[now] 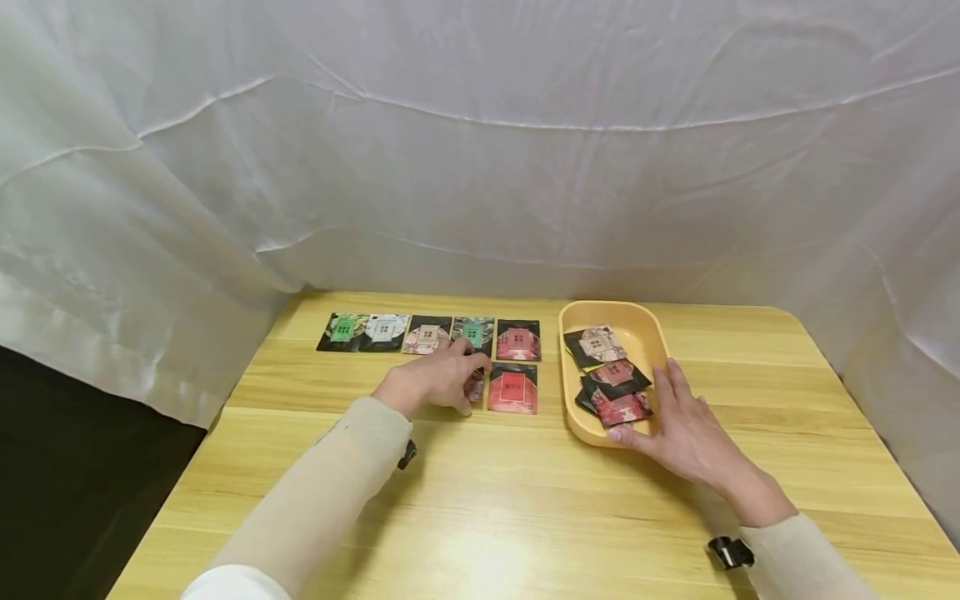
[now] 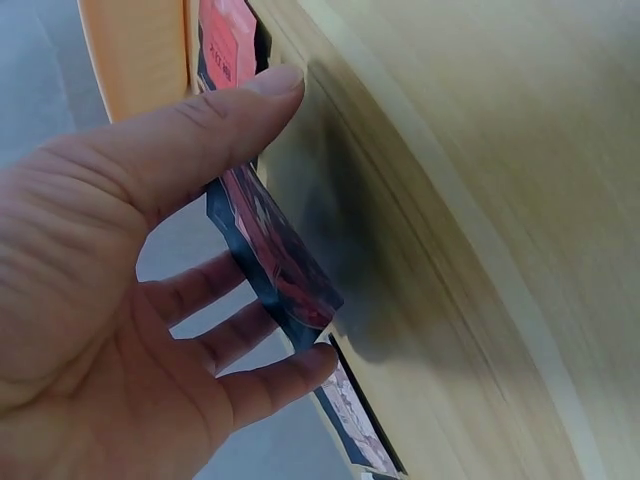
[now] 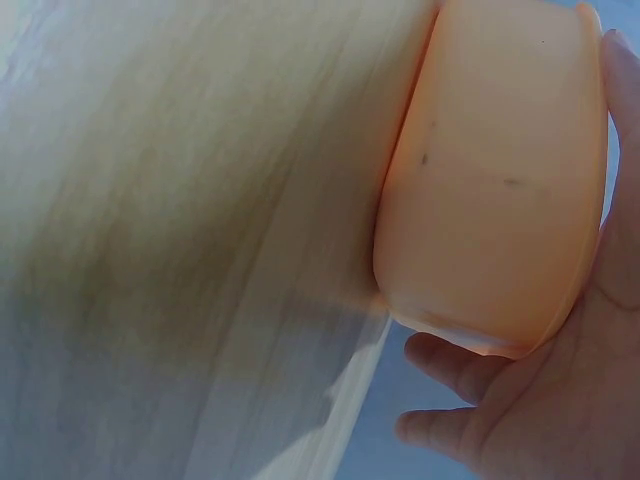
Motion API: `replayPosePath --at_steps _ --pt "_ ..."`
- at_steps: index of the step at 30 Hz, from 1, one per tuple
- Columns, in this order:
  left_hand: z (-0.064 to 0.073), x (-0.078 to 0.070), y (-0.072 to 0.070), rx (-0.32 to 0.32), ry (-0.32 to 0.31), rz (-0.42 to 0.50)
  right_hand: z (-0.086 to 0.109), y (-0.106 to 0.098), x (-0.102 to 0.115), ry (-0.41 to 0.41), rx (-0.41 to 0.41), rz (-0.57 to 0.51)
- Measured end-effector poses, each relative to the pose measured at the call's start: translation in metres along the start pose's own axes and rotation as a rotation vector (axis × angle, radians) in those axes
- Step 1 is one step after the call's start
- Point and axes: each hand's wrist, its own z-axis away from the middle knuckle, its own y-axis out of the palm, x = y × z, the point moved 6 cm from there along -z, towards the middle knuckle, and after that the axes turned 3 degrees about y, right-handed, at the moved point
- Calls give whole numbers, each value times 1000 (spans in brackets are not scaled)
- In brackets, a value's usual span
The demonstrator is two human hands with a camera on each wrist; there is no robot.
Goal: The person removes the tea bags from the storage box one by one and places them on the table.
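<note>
My left hand (image 1: 438, 375) grips a small dark sachet with a reddish printed face (image 2: 280, 255), thumb at one edge and fingers at the other. In the head view the hand covers much of it. Just right of it lies a red sachet (image 1: 513, 389), under the right end of a row of flat sachets. My right hand (image 1: 686, 429) holds the near right corner of a yellow-orange tray (image 1: 639, 333), thumb on the near rim and fingers along the right side. Several overlapping sachets (image 1: 617, 375) lie in the tray.
The back row runs from a green-labelled sachet (image 1: 345, 329) past a white-labelled one (image 1: 385, 330) to a pink-red one (image 1: 518, 342). A pale wooden table (image 1: 480, 500) carries everything. A whitish curtain (image 1: 480, 192) hangs behind its far edge.
</note>
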Motion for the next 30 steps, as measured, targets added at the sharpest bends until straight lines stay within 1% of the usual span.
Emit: replayPosePath --at_steps 6,11,17,21,25,30 --pt "-2 0 1 5 -2 6 -1 0 0 -5 -11 -1" --pt "-3 -1 2 14 -2 -10 0 0 0 -13 -24 2" --pt "-3 0 6 27 -18 -10 0 -1 1 -17 -31 7" --pt "-3 1 7 10 -20 4 -1 -1 0 -15 -25 3" --pt "-2 0 6 -15 -6 0 0 -1 0 -14 -23 -2" --pt "-1 0 5 -19 0 3 0 0 0 -9 -17 -3"
